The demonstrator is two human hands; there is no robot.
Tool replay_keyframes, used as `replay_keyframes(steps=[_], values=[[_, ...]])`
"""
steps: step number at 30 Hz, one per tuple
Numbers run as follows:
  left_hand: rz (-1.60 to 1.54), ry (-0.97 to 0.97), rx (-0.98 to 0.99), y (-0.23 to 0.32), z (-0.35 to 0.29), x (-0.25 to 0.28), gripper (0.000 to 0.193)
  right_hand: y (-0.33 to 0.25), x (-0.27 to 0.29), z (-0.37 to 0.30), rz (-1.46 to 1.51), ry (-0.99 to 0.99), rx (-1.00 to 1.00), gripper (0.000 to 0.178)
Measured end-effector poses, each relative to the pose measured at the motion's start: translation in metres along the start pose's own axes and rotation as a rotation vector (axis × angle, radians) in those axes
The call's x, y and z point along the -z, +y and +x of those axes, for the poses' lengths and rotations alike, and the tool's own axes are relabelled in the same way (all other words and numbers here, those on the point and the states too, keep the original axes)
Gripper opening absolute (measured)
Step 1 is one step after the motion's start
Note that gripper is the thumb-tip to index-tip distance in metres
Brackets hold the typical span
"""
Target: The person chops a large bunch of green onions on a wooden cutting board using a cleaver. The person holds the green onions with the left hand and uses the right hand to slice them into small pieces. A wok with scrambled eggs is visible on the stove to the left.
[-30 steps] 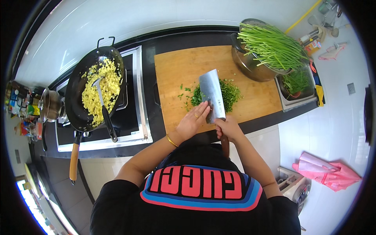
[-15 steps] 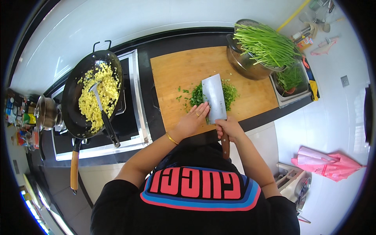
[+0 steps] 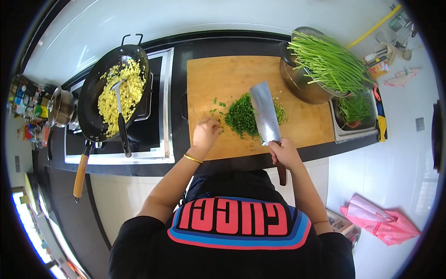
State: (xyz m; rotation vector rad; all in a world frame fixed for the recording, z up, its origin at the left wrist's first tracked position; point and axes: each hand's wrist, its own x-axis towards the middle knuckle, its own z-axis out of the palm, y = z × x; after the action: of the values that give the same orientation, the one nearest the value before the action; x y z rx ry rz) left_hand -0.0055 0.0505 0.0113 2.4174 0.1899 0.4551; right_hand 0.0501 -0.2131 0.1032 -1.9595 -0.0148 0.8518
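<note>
My right hand [image 3: 285, 152] is wrapped round the brown wooden handle of a cleaver [image 3: 264, 109]. The broad steel blade is tilted and covers part of the pile of chopped green chives [image 3: 241, 116]; paler cut pieces show on its right side. To the left of the pile, my left hand [image 3: 207, 133] is at the cutting board [image 3: 218, 72] with its fingers curled together. Whatever may be between those fingertips is hidden. A few loose green bits lie just beyond them. A gold bangle circles the left wrist.
Left on the hob stands a black wok [image 3: 89, 104] of scrambled egg [image 3: 125, 93], a spatula [image 3: 120, 111] resting inside. A large pot [image 3: 297, 83] topped with long green chives [image 3: 330, 60] stands on the board's right end, beside a sink [image 3: 367, 116] holding more greens.
My left hand has left the blade and moved left of the pile, its fingers now curled. The cleaver has shifted slightly right and tilted, still in my right hand.
</note>
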Motion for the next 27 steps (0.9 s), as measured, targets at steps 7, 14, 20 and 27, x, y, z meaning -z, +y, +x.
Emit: replay_keyframes(steps=[7, 14, 20, 27], values=[[-0.252, -0.039, 0.28, 0.04, -0.009, -0.008, 0.015, 0.014, 0.045, 0.013, -0.316, 0.145, 0.229, 0.032], [-0.067, 0.039, 0.173, 0.034, -0.009, -0.02, 0.02, 0.023, 0.067, 0.018, -0.344, 0.055, 0.313, 0.035], [-0.031, 0.11, 0.02, 0.058, -0.008, -0.046, 0.027, 0.026, 0.092, 0.024, -0.493, 0.163, 0.385, 0.031], [-0.236, 0.299, 0.22, 0.064, -0.009, -0.041, 0.016, 0.038, 0.119, 0.036, -0.534, 0.199, 0.36, 0.028]])
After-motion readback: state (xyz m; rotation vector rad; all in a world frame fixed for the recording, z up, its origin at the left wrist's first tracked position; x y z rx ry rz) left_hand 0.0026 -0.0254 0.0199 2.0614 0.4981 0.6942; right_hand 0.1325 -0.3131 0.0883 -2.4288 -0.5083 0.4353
